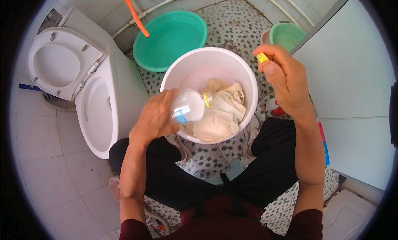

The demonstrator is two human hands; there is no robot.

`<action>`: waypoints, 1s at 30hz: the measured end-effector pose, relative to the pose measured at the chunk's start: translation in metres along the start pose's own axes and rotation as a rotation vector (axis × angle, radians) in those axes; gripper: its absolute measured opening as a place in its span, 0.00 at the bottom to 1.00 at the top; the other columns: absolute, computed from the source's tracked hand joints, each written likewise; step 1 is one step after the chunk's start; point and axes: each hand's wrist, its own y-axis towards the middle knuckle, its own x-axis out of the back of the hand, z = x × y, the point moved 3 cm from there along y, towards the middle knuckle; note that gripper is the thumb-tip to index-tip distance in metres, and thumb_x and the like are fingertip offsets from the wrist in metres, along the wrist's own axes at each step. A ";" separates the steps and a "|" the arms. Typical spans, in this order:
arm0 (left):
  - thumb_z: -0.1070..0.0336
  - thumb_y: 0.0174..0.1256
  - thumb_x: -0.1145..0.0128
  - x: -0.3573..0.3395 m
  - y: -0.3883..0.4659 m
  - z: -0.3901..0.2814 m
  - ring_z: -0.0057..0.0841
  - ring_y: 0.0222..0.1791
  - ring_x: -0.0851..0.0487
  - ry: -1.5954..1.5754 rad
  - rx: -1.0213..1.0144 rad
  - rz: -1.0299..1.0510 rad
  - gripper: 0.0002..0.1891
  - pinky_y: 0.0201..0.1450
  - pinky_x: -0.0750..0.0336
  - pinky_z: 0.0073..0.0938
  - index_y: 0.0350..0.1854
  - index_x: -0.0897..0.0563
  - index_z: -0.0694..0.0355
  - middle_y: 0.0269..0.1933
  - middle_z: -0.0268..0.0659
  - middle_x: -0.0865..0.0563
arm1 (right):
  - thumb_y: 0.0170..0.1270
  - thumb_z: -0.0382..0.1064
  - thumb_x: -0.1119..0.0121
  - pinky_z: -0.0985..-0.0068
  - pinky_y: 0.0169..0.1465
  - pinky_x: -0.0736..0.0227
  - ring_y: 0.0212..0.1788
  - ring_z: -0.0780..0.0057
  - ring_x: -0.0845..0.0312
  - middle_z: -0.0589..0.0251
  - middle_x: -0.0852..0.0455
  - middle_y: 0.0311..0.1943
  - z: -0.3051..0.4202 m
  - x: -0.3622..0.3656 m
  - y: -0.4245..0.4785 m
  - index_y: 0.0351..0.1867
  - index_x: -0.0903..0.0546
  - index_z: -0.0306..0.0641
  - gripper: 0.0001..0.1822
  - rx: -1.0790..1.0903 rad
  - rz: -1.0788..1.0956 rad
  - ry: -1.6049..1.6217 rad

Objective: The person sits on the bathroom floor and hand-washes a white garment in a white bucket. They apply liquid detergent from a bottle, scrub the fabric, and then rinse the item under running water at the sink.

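Observation:
My left hand [157, 115] grips a clear plastic bottle [188, 106] with a yellow ring at its neck. The bottle lies tilted, its uncapped mouth pointing right over a white plastic basin [169, 75]. White matter shows inside it; whether powder or liquid I cannot tell. Cream-coloured fabric garments [217, 121], one with a moulded cup shape, lie in the basin between my feet. Off to the basin's right, my right hand [284, 78] is raised and pinches a small yellow bottle cap [262, 57] between thumb and fingers.
A green basin [171, 41] stands behind the white one, with an orange hose [135, 16] hanging over it. At left is a toilet [115, 106] with its lid raised. A light green bucket [286, 36] stands at back right, beside a pale door panel [351, 84].

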 end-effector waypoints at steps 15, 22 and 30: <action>0.72 0.30 0.31 -0.019 0.003 0.008 0.52 0.52 0.22 0.013 -0.025 0.003 0.42 0.59 0.27 0.42 0.60 0.29 0.66 0.51 0.51 0.19 | 0.71 0.45 0.43 0.79 0.38 0.30 0.33 0.76 0.25 0.60 0.18 0.33 0.000 0.000 0.000 0.45 0.21 0.33 0.15 0.015 -0.015 -0.021; 0.70 0.30 0.29 -0.009 0.001 0.002 0.51 0.53 0.22 0.014 -0.021 -0.054 0.44 0.59 0.28 0.41 0.61 0.30 0.67 0.52 0.51 0.20 | 0.71 0.45 0.42 0.80 0.37 0.30 0.32 0.78 0.26 0.61 0.19 0.33 -0.001 0.005 -0.003 0.45 0.21 0.33 0.15 0.010 -0.033 0.013; 0.70 0.30 0.31 -0.015 0.003 0.007 0.51 0.54 0.23 -0.019 0.017 -0.026 0.43 0.59 0.28 0.43 0.60 0.30 0.67 0.52 0.53 0.21 | 0.71 0.44 0.42 0.80 0.36 0.30 0.32 0.78 0.26 0.61 0.19 0.32 -0.004 0.005 -0.003 0.44 0.21 0.32 0.15 -0.013 -0.036 0.004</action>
